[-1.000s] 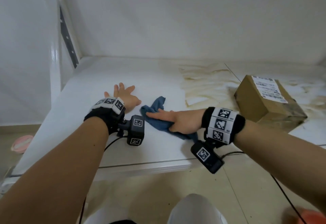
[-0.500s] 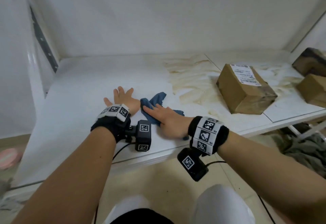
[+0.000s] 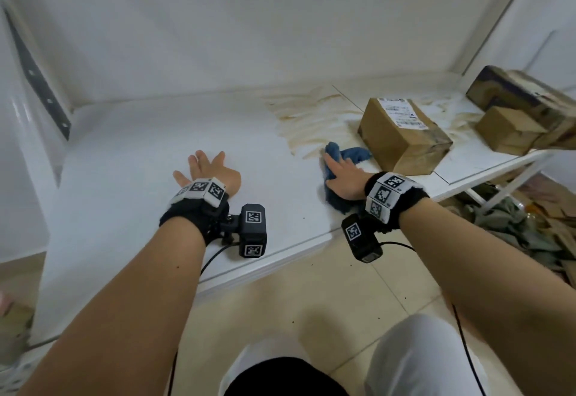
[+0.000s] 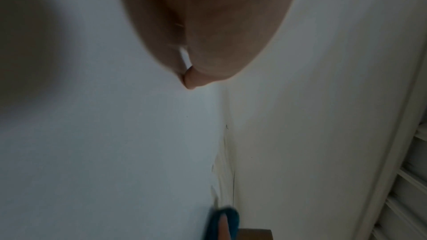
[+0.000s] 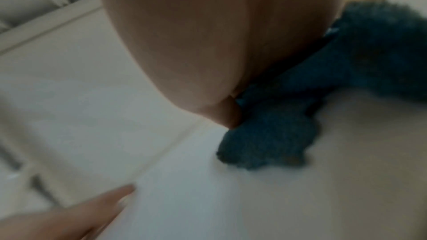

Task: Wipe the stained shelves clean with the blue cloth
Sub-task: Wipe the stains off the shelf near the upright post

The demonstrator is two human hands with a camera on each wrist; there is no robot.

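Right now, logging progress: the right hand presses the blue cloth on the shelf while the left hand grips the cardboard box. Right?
Not quite. In the head view the left hand lies flat on the bare shelf, far from the box. The right hand does press the cloth.

blue cloth (image 3: 343, 159) rightward, onto stains (image 3: 307, 124)

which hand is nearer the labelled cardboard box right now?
Right. The right hand presses the blue cloth flat just left of the labelled cardboard box, near its front corner. The left hand lies flat on the shelf well further left.
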